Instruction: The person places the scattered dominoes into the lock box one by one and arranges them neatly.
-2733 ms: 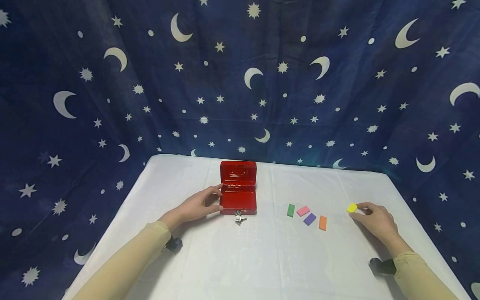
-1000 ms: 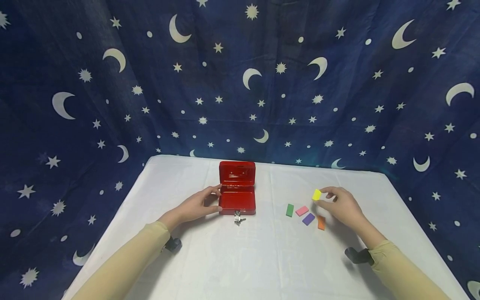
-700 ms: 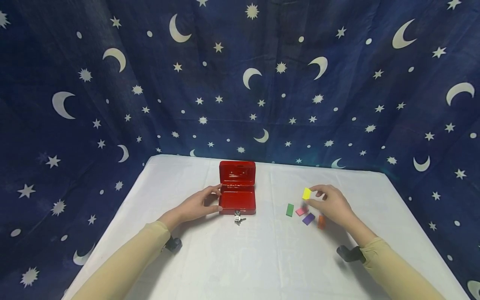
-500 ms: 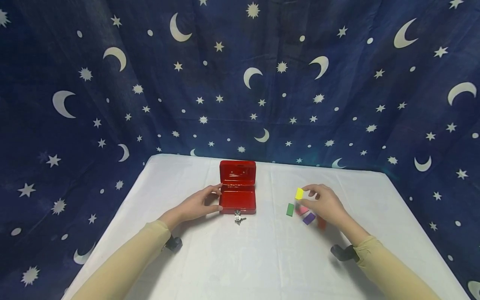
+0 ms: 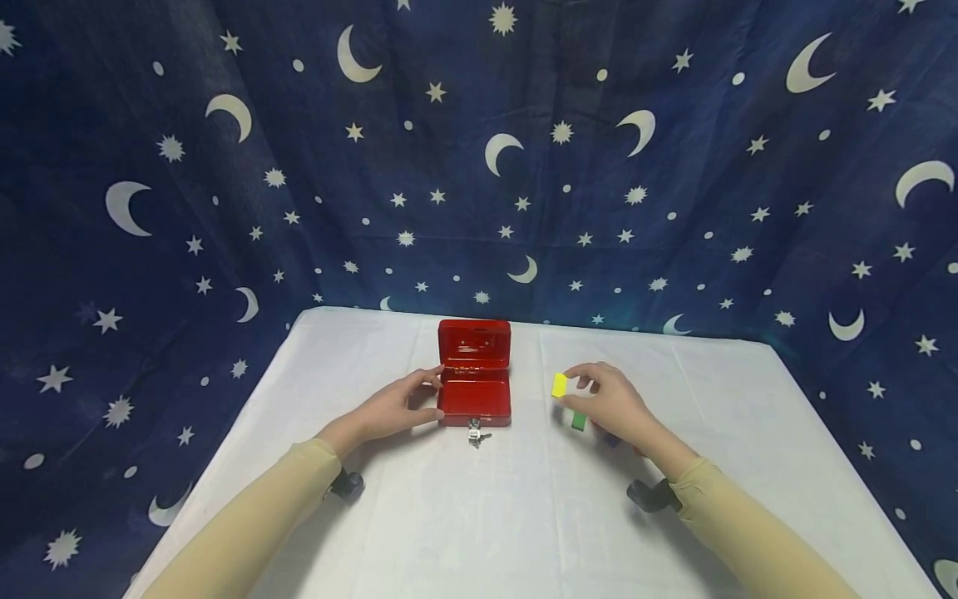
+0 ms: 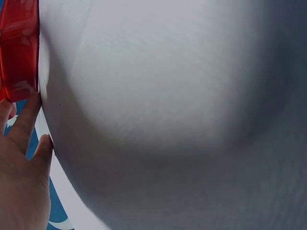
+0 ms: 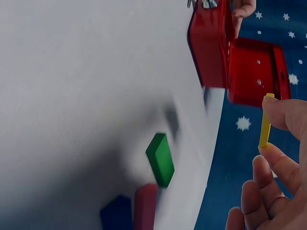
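The left hand (image 5: 387, 408) is resting spread fingers against the open red box (image 5: 475, 398), near the back edge of the counter (image 5: 464, 516). Rightward, the right hand (image 5: 609, 406) is pinching a flat, bright yellow block (image 5: 559, 385) above the counter, partly hiding a green block (image 5: 579, 421); its wrist view is cropping a pink block (image 7: 145, 207) and a dark block (image 7: 117, 214).

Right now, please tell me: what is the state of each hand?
Left hand: open, touching the red box.
Right hand: closed, holding the yellow block.
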Demonstrator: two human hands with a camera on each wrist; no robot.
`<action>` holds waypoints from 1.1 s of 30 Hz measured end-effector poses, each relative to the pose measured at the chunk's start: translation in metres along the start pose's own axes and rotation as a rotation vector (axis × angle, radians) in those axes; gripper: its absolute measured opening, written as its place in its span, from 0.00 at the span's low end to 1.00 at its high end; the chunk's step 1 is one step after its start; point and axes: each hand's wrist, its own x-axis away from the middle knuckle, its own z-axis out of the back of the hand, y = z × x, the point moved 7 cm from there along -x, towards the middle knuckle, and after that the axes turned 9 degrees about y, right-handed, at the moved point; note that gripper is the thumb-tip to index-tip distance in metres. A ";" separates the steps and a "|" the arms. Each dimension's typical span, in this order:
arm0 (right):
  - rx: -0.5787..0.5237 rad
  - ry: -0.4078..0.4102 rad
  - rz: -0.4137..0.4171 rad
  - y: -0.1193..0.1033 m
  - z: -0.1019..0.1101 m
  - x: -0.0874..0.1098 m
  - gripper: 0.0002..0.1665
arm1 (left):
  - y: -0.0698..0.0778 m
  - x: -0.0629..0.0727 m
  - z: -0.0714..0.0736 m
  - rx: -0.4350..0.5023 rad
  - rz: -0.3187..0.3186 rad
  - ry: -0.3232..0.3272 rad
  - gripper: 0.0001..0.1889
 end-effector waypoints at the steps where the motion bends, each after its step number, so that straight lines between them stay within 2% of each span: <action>1: -0.002 -0.002 0.000 -0.003 -0.002 -0.001 0.30 | 0.000 0.000 0.000 -0.001 0.005 0.001 0.24; 14: -0.041 0.004 0.081 -0.037 -0.026 -0.008 0.26 | -0.004 0.001 -0.001 0.000 0.040 0.000 0.24; 19: -0.058 0.001 0.130 -0.049 -0.035 -0.012 0.24 | -0.004 0.001 -0.001 0.002 0.025 -0.001 0.24; 33: -0.071 -0.042 0.087 -0.071 -0.061 -0.018 0.25 | -0.005 -0.001 -0.002 -0.005 0.024 0.004 0.24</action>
